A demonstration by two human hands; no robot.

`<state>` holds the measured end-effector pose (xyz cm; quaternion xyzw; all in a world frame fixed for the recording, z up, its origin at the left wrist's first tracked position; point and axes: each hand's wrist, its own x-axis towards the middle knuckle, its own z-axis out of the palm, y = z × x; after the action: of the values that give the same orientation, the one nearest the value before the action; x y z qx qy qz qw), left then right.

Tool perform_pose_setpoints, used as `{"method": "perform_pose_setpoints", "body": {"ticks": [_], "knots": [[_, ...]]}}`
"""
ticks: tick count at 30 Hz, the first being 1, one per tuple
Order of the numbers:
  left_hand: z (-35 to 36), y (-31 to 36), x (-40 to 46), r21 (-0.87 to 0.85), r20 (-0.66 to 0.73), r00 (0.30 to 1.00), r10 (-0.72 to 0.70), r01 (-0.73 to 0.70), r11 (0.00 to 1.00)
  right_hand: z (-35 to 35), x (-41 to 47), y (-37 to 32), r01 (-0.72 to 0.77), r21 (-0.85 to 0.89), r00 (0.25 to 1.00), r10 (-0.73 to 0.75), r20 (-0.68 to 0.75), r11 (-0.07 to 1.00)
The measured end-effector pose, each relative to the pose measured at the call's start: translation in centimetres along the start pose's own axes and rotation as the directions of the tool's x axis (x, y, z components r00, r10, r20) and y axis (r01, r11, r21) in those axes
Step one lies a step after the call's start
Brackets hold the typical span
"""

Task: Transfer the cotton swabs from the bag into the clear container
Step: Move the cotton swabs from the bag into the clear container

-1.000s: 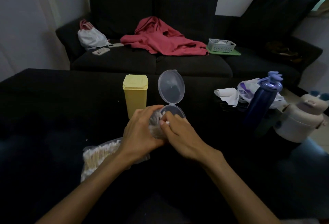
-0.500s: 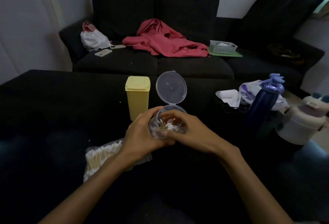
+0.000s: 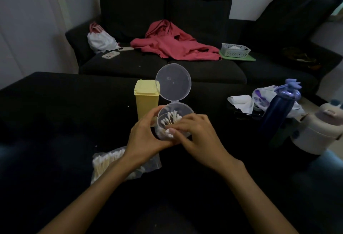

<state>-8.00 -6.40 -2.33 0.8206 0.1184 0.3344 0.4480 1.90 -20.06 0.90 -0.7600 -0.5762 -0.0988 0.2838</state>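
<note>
So the left hand [image 3: 146, 137] has its fingers curled round the side of the clear container [image 3: 175, 120], holding it tipped toward the camera over the black table [image 3: 55, 107]. Its round lid [image 3: 173, 82] stands flipped up just past the fingers. The right hand [image 3: 198, 137] reaches in from the other side, fingertips pinching a little bunch of swabs [image 3: 169, 133] at the container's near rim. More swabs already lie inside, a bit beyond those fingertips. The bag [image 3: 107, 161], with plenty of swabs in it, lies flat on the table under the left wrist. A yellow box [image 3: 146, 98] stands right behind the left fingers, touching or nearly touching the container. Off past the right hand there's a dark bottle [image 3: 278, 111] and a white jug [image 3: 319, 129].
</note>
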Motion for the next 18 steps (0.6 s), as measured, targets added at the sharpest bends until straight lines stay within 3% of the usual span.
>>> {"method": "perform_pose_setpoints", "body": {"ticks": [2, 4, 5, 6, 8, 10, 15, 18], "knots": [[-0.2, -0.1, 0.2, -0.025, -0.015, 1.0, 0.005, -0.006, 1.0, -0.1, 0.1, 0.1, -0.034, 0.146, 0.986, 0.057, -0.156, 0.989], [-0.3, -0.4, 0.3, -0.036, -0.029, 0.999, 0.02, -0.021, 0.999, -0.8, 0.4, 0.5, -0.087, 0.288, 0.91, 0.193, -0.366, 0.954], [-0.3, -0.5, 0.3, -0.037, -0.032, 0.999, 0.028, -0.029, 0.999, -1.2, 0.5, 0.7, -0.147, 0.375, 0.872, 0.298, -0.387, 0.915], [-0.3, -0.5, 0.3, -0.04, -0.033, 0.999, 0.03, -0.032, 0.999, -1.4, 0.6, 0.9, -0.242, 0.475, 0.845, 0.425, -0.326, 0.846], [-0.1, -0.5, 0.2, -0.049, -0.028, 0.999, 0.029, -0.031, 0.998, -1.4, 0.6, 1.5, -0.509, 0.621, 0.776, 0.63, 0.03, 0.596], [0.2, -0.4, 0.1, -0.053, -0.007, 1.0, 0.019, -0.02, 0.998, -0.7, 0.4, 2.0, -0.679, 0.598, 0.693, 0.639, 0.332, 0.426], [0.8, -0.2, 0.2, -0.038, 0.041, 0.998, 0.038, -0.036, 0.999, 0.3, 0.0, 2.7, -0.666, 0.558, 0.737, 0.554, 0.387, 0.495], [1.6, -0.1, 0.3, -0.103, 0.084, 0.996, -0.004, 0.013, 0.995, -0.9, 0.0, 3.3, -0.673, 0.605, 0.729, 0.52, 0.444, 0.426]]}}
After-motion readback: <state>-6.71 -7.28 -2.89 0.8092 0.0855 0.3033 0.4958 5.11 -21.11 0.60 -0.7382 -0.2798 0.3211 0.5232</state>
